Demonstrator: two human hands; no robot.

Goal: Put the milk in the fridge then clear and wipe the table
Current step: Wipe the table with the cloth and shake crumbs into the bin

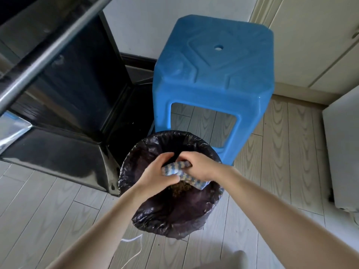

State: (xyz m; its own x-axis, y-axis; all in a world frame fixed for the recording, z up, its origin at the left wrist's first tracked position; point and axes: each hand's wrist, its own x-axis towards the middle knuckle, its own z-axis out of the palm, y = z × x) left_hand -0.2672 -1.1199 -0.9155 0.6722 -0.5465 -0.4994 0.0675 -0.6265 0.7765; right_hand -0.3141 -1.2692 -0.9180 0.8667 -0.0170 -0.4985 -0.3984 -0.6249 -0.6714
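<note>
While bunching the striped cloth [174,168] over the bin: gripping one end with left hand [155,171], fingers curled round it, and clenching the other end in right hand [200,166], loose tail hanging down below the right wrist toward the liner. Both hands close together across the cloth, held above the open mouth of the black-lined bin [171,218]. Brownish heap of crumbs [180,188] directly beneath, inside the liner. Reads as emptying wiped-up debris from cloth into bin, so probably late in the wipe step, or between passes. Cannot confirm more from here: no milk, no fridge, no table in view, so milk step and clearing step unverifiable. Likely left: check table for residue, maybe one more pass, then rinse or park the cloth. Around the bin: blue plastic stool [213,65] just behind, touching or nearly so; glossy black unit [68,117] to the left; white appliance edge [342,152] far right, type unclear; stray white thread [134,247] on pale wood-look floor [38,200].
</note>
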